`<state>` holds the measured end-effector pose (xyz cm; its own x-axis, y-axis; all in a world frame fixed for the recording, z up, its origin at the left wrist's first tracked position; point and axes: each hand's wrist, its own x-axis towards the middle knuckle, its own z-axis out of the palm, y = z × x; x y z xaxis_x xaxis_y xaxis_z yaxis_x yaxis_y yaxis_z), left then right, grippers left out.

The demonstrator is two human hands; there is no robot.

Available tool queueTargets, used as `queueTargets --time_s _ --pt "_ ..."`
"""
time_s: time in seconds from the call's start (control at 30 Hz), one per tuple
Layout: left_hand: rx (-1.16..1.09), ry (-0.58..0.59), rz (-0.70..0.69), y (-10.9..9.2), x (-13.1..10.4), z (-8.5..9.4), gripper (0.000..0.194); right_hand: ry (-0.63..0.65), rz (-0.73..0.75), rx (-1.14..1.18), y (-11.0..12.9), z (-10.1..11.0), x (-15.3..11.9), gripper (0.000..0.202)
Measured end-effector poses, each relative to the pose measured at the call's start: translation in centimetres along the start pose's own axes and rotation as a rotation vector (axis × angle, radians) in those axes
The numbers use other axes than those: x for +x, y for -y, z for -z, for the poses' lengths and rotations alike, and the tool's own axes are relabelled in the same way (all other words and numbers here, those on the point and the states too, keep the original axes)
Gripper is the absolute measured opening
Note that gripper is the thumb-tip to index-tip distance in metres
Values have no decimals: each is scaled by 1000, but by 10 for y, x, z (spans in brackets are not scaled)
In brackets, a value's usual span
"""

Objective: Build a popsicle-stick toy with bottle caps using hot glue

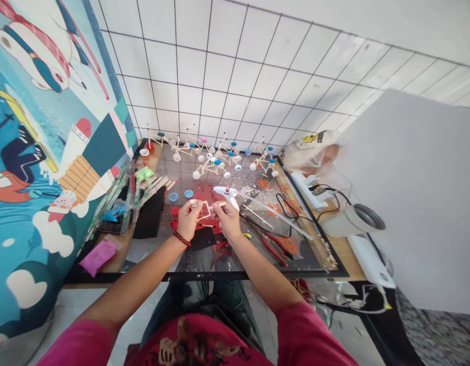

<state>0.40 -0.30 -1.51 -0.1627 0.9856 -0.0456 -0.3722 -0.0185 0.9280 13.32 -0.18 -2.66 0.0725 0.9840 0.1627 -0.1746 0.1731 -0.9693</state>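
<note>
Over the middle of the table, my left hand (187,222) is closed on a small frame of pale wooden sticks (209,210). Beside it, my right hand (229,221) pinches a short wooden stick (218,205), held close to the frame's right side; I cannot tell whether the two touch. Just beyond my right hand lies a white glue gun (226,192). Red bottle caps (174,224) sit by my left hand, and two blue caps (188,193) lie a little farther off. Below my hands is a small black sheet (203,239).
Along the back stand several stick models with bottle-cap wheels (217,162). Red-handled pliers (273,248), a clear rod (276,216) and a black cable (288,208) lie right. Wooden sticks (158,189), black card (148,219) and a pink packet (98,255) are left; a power strip (309,190) is right.
</note>
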Motion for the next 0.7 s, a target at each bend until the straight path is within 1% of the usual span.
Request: queueTargets --time_s 0.27,0.57,0.7 --pt "-3 16 -19 3 0 1 39 1 -6 -20 -2 1 1 29" --pt "-5 24 -18 2 0 1 39 -2 -13 28 0 -1 0 26" --pt "-1 26 -25 2 0 1 38 5 11 41 -1 -1 0 25"
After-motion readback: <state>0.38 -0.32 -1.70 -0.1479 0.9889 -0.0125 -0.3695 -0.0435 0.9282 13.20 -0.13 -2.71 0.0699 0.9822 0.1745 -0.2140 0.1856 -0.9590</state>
